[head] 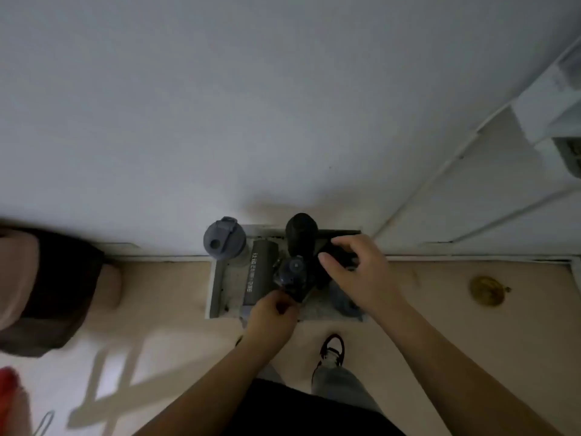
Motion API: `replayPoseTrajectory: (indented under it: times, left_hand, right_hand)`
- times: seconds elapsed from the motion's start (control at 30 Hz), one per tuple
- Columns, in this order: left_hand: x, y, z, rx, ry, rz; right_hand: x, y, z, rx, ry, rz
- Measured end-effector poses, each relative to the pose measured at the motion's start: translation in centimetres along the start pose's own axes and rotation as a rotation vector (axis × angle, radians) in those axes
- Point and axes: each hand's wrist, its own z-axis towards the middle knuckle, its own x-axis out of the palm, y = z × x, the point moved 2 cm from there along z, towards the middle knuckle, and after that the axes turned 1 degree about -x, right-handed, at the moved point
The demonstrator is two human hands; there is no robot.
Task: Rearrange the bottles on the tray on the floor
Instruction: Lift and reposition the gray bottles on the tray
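Observation:
A grey tray [217, 287] lies on the floor against the wall. At its far left corner stands a bottle with a grey flip lid [224, 240]. A dark grey bottle with white lettering [257, 272] lies flat on the tray. A tall black bottle [301, 236] stands at the back. In the middle is a dark bottle with a round cap [290, 273]; my left hand [273, 313] grips its lower part. My right hand [355, 272] closes around a black bottle [338, 256] at the back right. A bluish bottle [341, 298] shows under my right wrist.
The white wall [283, 121] rises right behind the tray. A round brass fitting [486, 291] sits on the floor to the right. A dark and pink object [47, 287] lies at the left. My shoe [332, 349] stands just before the tray.

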Motion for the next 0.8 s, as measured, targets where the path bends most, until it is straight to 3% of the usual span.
replayPoseTrajectory:
  times: [0.17,0.27,0.4,0.47,0.6,0.8]
  left_hand:
    - [-1.8,-0.1,0.5,-0.026,-0.187,-0.059]
    - [-4.5,-0.6,1.0,0.064,-0.417,-0.075]
    - [-9.2,-2.3,2.4,0.412,-0.715,0.172]
    - [-10.8,-2.6,4.3,0.396,-0.674,0.335]
    - [-11.7,-1.7,7.9,0.284,-0.401,0.571]
    - [-12.8,-1.4,9.6,0.377,-0.338,0.46]
  right_hand:
    - [4.8,2.3,1.3,-0.083,0.429,-0.155]
    - [7.0,2.3,1.4,-0.048,0.49,-0.283]
    - [7.9,2.5,1.9,-0.025,0.49,-0.427]
    - [7.9,2.8,1.8,-0.015,0.473,-0.497]
    - [8.0,2.8,0.8,0.02,0.403,-0.435]
    - [6.6,4.0,0.0,0.108,0.299,-0.361]
